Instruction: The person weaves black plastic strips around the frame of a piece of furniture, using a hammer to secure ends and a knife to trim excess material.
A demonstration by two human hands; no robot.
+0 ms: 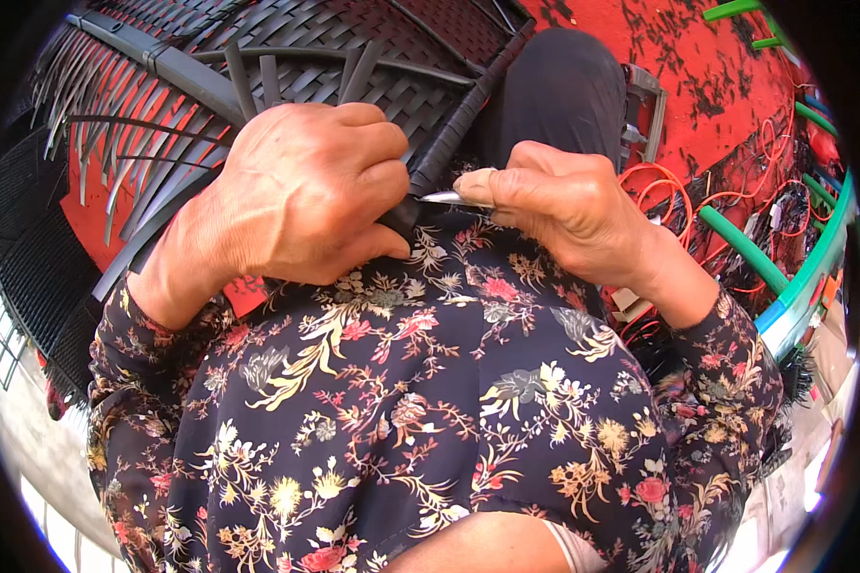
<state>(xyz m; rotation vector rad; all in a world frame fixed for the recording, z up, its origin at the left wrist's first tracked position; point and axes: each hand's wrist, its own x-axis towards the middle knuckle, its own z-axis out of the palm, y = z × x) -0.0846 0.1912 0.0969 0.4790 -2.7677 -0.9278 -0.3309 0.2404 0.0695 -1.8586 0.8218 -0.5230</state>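
Observation:
A dark woven panel of flat plastic strips on a frame leans across my lap at the upper left. My left hand is closed over its lower corner, with the fingers curled on the wrapped black edge and loose strips. Between the thumb and fingers of my right hand is a small pointed silver metal tool. Its tip points left and meets the black strip at the panel's corner, close to my left fingers. The tool's handle end is hidden in my right hand.
Many loose strip ends fan out on the left beside a grey frame bar. My dark-trousered knee rises beyond the corner. Red flooring carries black scraps. Orange cord and a green-railed frame lie right.

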